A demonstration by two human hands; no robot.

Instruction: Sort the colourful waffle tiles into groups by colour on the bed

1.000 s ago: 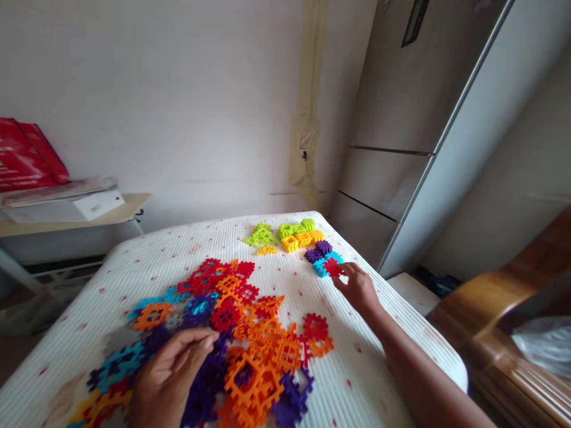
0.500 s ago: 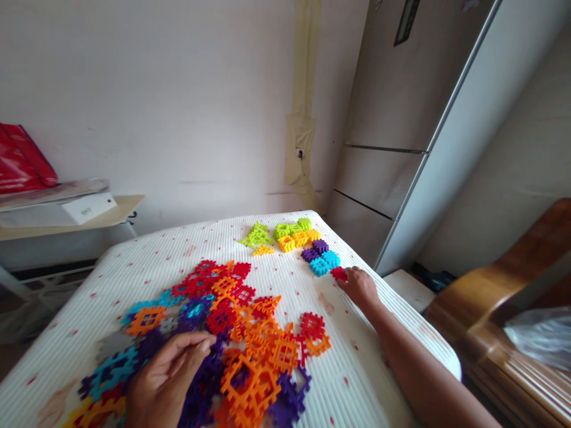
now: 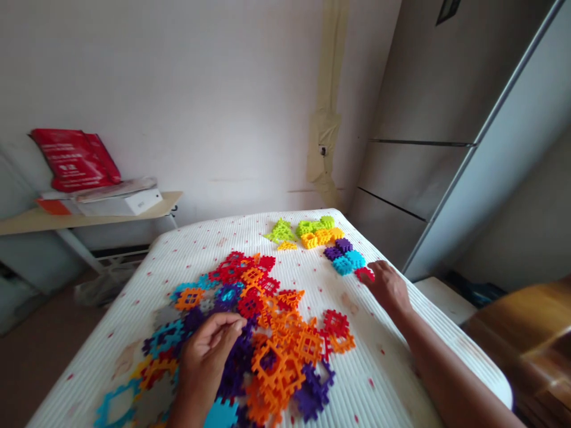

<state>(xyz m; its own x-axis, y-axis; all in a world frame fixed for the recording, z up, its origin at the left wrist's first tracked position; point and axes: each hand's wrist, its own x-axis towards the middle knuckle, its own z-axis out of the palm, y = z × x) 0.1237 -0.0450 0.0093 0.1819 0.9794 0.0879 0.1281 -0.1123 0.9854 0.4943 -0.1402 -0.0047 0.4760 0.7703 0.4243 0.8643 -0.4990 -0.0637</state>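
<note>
My right hand [image 3: 389, 290] is over the table's right side, its fingers slightly apart beside a red interlocking plastic tile [image 3: 364, 274] lying on the cover. Just past it stand stacks of turquoise tiles [image 3: 348, 262] and purple tiles [image 3: 339, 248]. My left hand [image 3: 209, 351] hovers over the near-left part of a mixed heap, thumb and forefinger brought together with nothing visible in them. Orange tiles [image 3: 285, 351] spread out to the right of that hand, and purple tiles [image 3: 234, 365] lie partly hidden behind it.
Yellow tile stacks [image 3: 322, 237], green tile stacks [image 3: 316, 225] and loose green triangular pieces [image 3: 281, 230] sit at the table's far end. A tall fridge [image 3: 414, 148] rises behind on the right. At the left, a side table [image 3: 167, 205] carries a red bag [image 3: 74, 159].
The view has swung left. My right hand has lifted slightly off the red tile, its fingers now parted, and the tile stays by the turquoise stacks. My left hand keeps its pinch over the heap.
</note>
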